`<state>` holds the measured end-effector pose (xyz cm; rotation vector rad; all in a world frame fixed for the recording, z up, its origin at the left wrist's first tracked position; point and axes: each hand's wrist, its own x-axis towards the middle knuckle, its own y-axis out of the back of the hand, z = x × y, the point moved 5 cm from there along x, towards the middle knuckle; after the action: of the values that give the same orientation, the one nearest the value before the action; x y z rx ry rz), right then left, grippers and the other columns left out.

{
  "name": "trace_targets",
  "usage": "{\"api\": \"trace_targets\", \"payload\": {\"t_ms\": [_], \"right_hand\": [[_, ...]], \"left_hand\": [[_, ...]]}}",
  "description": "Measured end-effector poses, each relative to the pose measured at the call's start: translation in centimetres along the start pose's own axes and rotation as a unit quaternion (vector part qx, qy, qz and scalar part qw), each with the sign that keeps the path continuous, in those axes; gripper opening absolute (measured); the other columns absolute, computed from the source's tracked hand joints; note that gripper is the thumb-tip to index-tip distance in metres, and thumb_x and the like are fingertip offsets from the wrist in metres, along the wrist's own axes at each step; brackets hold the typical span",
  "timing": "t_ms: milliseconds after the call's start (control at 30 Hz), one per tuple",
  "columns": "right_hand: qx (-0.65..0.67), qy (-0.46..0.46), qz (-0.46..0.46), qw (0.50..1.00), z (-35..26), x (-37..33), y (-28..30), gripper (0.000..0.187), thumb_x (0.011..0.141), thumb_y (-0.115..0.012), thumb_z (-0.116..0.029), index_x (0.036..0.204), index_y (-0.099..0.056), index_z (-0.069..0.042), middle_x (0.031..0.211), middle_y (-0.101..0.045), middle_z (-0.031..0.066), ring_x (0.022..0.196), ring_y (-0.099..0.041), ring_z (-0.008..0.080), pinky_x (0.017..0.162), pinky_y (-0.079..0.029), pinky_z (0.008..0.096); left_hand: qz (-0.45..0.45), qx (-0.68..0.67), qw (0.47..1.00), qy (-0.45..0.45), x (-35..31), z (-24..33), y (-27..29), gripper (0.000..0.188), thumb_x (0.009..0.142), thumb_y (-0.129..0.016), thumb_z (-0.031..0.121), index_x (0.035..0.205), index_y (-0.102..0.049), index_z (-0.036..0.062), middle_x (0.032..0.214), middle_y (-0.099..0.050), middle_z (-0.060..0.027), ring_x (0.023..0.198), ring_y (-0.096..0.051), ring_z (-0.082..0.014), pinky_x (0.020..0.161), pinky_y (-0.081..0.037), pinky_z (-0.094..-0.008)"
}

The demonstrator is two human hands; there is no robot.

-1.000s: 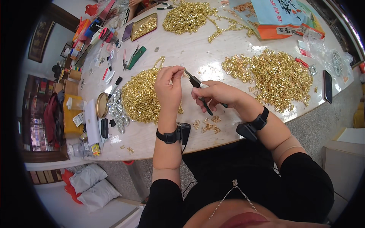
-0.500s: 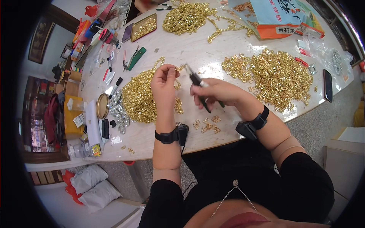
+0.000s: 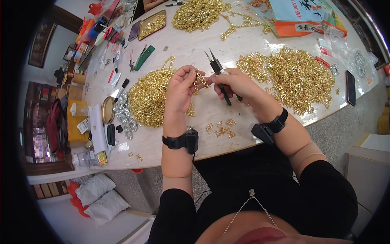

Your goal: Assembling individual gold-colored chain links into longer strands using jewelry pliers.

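Between the fingers of my left hand [image 3: 181, 87] is a gold chain [image 3: 198, 86], its end links raised above the table. My right hand [image 3: 235, 84] grips long-nosed pliers [image 3: 215, 64], dark with green handles, with their tips pointing up and away from the chain. The fingertips of my right hand come close to the chain end; whether they touch it I cannot tell. Left of my left hand lies a big heap of gold chain [image 3: 147, 99]. Several loose gold links [image 3: 221, 129] are on the table below my hands.
Right of my hands spreads a large pile of gold links [image 3: 300, 79], with a phone [image 3: 350, 88] at the table edge. Green-handled cutters [image 3: 144, 57], silver chain [image 3: 125, 116] and a round tin lid [image 3: 108, 110] lie left. Behind stand a tray [image 3: 152, 25] and more chain [image 3: 197, 15].
The pliers have moved off the chain and now point upward. My right hand has shifted slightly right and up, its fingertips near the chain. My left hand has turned, showing more of the chain.
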<state>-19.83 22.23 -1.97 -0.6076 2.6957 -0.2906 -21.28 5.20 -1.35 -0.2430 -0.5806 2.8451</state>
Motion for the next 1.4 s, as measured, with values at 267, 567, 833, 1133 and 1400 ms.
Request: {"api": "trace_targets", "payload": {"t_ms": [267, 567, 833, 1133, 1400], "right_hand": [[-0.079, 0.017, -0.015, 0.997, 0.4, 0.3, -0.4, 0.02, 0.087, -0.061, -0.02, 0.094, -0.065, -0.002, 0.067, -0.061, 0.0021, 0.054, -0.056, 0.008, 0.047, -0.038, 0.0211], [0.033, 0.112, 0.12, 0.986, -1.7, 0.6, 4.1, 0.022, 0.085, -0.068, -0.02, 0.096, -0.063, -0.001, 0.065, -0.056, -0.0002, 0.056, -0.053, 0.0086, 0.05, -0.037, 0.021], [-0.404, 0.158, 0.04, 0.9, -2.6, -0.6, 2.0, 0.017, 0.08, -0.071, -0.017, 0.095, -0.07, -0.009, 0.07, -0.064, 0.0053, 0.066, -0.06, 0.0134, 0.058, -0.045, 0.0284], [-0.598, 0.186, -0.201, 0.753, 3.4, -1.4, -6.8, 0.016, 0.072, -0.075, -0.017, 0.086, -0.07, -0.009, 0.078, -0.069, 0.0115, 0.077, -0.064, 0.0339, 0.07, -0.051, 0.0393], [-0.473, 0.19, -0.053, 0.859, 0.7, -0.3, -3.2, 0.018, 0.073, -0.076, -0.02, 0.084, -0.069, -0.007, 0.066, -0.061, 0.0088, 0.064, -0.059, 0.0217, 0.061, -0.045, 0.0326]], "left_hand": [[0.017, 0.007, 1.0, -0.014, 0.1, -0.2, 0.2, 0.012, 0.098, -0.055, 0.012, 0.106, -0.056, 0.0044, 0.1, -0.067, -0.0123, 0.089, -0.069, -0.0222, 0.074, -0.056, -0.0288], [0.061, 0.22, 0.971, -0.07, 0.5, -0.3, 0.4, 0.011, 0.095, -0.059, 0.011, 0.1, -0.06, 0.0008, 0.089, -0.067, -0.0051, 0.078, -0.062, -0.011, 0.072, -0.05, -0.0236], [0.132, 0.213, 0.958, -0.141, 0.4, 0.6, 2.1, 0.012, 0.09, -0.066, 0.01, 0.098, -0.068, 0.0016, 0.088, -0.068, -0.0011, 0.079, -0.06, -0.007, 0.069, -0.046, -0.0207], [0.104, 0.085, 0.98, -0.144, 0.5, 1.4, 3.2, 0.016, 0.087, -0.07, 0.009, 0.102, -0.069, 0.0024, 0.09, -0.07, -0.0032, 0.081, -0.062, -0.0067, 0.068, -0.042, -0.0187], [0.102, 0.085, 0.984, -0.117, 0.3, 1.6, 2.7, 0.018, 0.085, -0.071, 0.007, 0.101, -0.066, 0.0014, 0.089, -0.07, -0.0037, 0.08, -0.062, -0.0065, 0.067, -0.042, -0.0179]]}}
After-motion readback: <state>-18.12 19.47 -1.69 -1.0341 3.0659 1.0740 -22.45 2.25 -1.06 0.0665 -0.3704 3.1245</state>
